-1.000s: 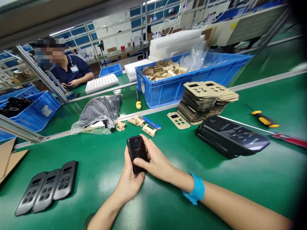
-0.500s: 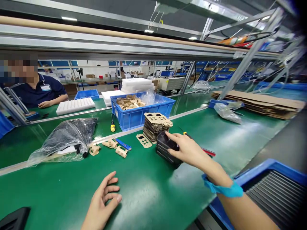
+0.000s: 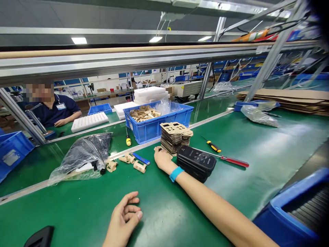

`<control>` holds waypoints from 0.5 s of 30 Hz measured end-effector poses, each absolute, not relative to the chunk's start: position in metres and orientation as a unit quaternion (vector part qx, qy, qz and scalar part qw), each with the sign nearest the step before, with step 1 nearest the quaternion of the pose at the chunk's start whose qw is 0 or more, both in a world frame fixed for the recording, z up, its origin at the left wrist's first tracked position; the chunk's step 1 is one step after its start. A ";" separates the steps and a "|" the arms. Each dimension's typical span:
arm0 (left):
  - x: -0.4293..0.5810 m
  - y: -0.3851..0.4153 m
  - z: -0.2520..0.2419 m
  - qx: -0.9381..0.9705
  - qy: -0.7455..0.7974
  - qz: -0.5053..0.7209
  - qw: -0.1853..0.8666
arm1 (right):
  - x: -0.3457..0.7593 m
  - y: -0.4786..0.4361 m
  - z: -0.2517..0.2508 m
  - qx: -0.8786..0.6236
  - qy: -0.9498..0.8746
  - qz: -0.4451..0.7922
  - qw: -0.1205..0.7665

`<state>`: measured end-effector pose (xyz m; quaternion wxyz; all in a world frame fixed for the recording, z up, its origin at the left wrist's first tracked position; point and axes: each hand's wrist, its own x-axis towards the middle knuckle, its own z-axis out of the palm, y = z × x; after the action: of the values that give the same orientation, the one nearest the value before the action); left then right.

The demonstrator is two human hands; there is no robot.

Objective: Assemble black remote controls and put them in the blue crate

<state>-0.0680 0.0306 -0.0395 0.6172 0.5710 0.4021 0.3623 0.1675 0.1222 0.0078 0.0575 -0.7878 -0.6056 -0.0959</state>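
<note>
My right hand [image 3: 164,160] reaches across the bench with bent fingers on a loose tan die-cut sheet [image 3: 160,148], which it mostly covers. Just behind stands a stack of the same tan die-cut sheets [image 3: 171,139], with rows of holes and dark windows. To the right of my wrist is a pile of black devices [image 3: 196,158], the top one with small buttons and printing. Nearer to me, my left hand [image 3: 125,216] hovers over the green bench, fingers loosely curled and apart, holding nothing.
Behind the stack is a blue bin [image 3: 159,128] of tan pieces. A red-handled screwdriver [image 3: 235,161] and a yellow-black screwdriver [image 3: 214,146] lie right. Leftward are a blue cutter [image 3: 141,158], folded tan pieces [image 3: 140,166] and a plastic bag [image 3: 84,154]. A co-worker [image 3: 58,109] sits opposite.
My right hand has left the black devices and moved left to the loose tan sheet. My left hand keeps its loose pose. The view has shifted somewhat.
</note>
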 end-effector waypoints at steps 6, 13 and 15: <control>-0.068 0.029 -0.037 0.580 0.399 0.334 0.627 | 0.182 0.121 -0.003 -0.777 -0.623 -0.081 0.047; -0.068 0.032 -0.018 0.529 0.437 0.389 0.615 | 0.158 0.080 0.025 -0.621 -0.766 -0.042 0.158; -0.068 0.032 -0.013 0.513 0.443 0.421 0.603 | 0.139 0.065 0.020 -0.495 -0.842 0.009 0.217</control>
<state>-0.0677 0.0325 -0.0131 0.6027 0.5127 0.4433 0.4212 0.1393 0.0645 0.0198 0.2172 -0.4946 -0.8415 0.0089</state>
